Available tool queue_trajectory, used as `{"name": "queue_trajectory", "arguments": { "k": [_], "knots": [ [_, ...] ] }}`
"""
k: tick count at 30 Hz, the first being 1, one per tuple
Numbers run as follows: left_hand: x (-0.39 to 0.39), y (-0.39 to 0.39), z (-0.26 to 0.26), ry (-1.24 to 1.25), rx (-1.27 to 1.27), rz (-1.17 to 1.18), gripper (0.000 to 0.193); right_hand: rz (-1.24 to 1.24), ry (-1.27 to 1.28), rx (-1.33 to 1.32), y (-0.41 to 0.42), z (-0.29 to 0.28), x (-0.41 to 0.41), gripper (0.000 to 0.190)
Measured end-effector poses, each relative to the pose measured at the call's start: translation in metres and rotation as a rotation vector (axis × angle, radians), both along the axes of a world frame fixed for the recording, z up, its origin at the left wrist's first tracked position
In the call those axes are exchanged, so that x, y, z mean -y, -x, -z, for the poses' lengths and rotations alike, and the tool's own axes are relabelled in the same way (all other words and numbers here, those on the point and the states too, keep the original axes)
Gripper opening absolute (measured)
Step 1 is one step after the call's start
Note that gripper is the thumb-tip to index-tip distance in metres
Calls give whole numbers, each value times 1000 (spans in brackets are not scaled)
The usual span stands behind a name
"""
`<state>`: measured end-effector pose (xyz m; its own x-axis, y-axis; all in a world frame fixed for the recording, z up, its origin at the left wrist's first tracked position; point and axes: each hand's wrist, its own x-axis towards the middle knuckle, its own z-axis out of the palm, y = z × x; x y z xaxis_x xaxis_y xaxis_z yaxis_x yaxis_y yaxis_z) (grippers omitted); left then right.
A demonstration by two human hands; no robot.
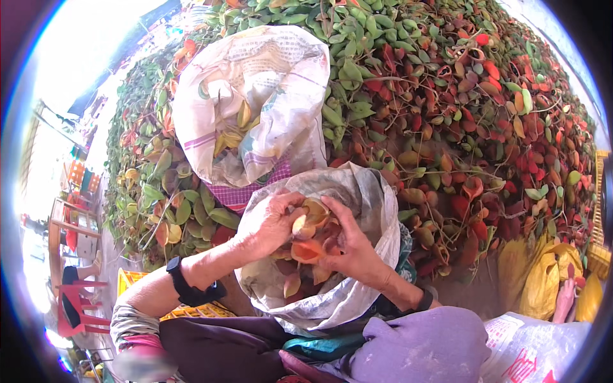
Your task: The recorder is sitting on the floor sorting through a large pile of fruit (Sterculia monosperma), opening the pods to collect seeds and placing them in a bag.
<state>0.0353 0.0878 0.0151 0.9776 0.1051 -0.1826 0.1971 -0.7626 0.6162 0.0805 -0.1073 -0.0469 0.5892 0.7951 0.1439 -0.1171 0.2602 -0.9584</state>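
Both my hands are over the mouth of an open white woven sack (388, 225) between my knees. My left hand (273, 220) grips a yellowish-green seed pod (316, 210) by its side, near a pale split piece. On the other side my right hand (352, 249) curls its fingers around the same cluster, with its thumb by an orange-red open pod (306, 251). Below them, inside the sack, lie more reddish and brown pods (292, 285). Another open woven sack (191, 119), white with purple bands, stands just beyond and holds some yellow pods (230, 139).
A large heap of green and red pods (445, 143) surrounds the sacks. Yellow sacks (541, 282) and another person's hand (565, 297) are at the right. A yellow crate (129, 277) and a red plastic stool (72, 311) stand at the left.
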Motion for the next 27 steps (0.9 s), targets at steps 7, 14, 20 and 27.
{"name": "queue_trajectory", "arguments": {
  "k": [7,14,20,27],
  "knots": [
    [-20,-2,-30,1215,-361,74,43,-99,-206,-303,-3,7,2,69],
    [23,29,-13,213,90,385,95,76,-167,-439,7,9,-1,48],
    [26,32,-1,-18,220,300,42,41,-99,-446,3,18,-2,44],
    [-14,15,-10,1102,-105,-389,21,87,439,591,-14,22,-11,74]
  ]
}}
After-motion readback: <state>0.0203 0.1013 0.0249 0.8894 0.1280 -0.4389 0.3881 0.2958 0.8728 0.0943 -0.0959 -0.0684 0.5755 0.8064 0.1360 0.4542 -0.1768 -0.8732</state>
